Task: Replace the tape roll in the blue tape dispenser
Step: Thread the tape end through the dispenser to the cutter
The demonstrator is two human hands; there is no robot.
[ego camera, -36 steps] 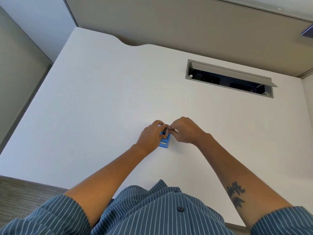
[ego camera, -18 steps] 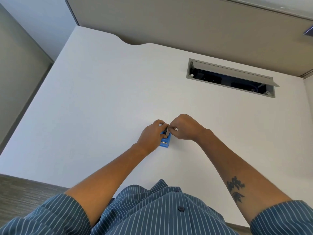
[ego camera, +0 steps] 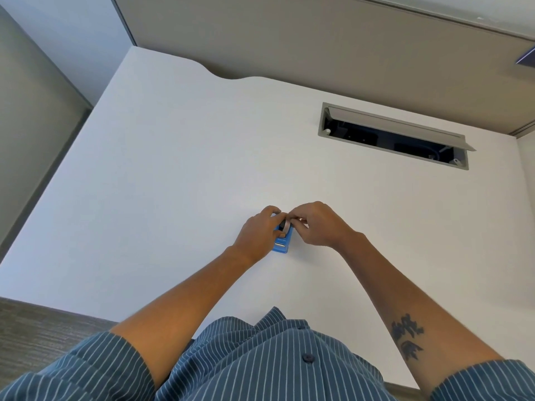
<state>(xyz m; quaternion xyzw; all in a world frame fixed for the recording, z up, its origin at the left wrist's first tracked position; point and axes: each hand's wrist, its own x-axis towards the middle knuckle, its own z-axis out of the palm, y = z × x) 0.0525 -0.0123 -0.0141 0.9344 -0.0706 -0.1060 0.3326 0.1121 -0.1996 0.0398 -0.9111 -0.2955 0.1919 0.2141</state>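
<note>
- White desk (ego camera: 173,175), beige partition behind; open grey cable hatch (ego camera: 393,136) set in far right of top.
- Blue tape dispenser (ego camera: 281,246) sits on desk near centre, between both hands.
- Left hand (ego camera: 257,233) wraps dispenser's left side, thumb across top.
- Right hand (ego camera: 317,224) pinches narrow onto tape roll (ego camera: 286,225), which stands at dispenser's top; seated or not, cannot tell.
- Striped shirt sleeves at bottom edge.

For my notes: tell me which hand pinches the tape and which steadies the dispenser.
The right hand pinches the tape roll; the left hand grips the blue dispenser.
</note>
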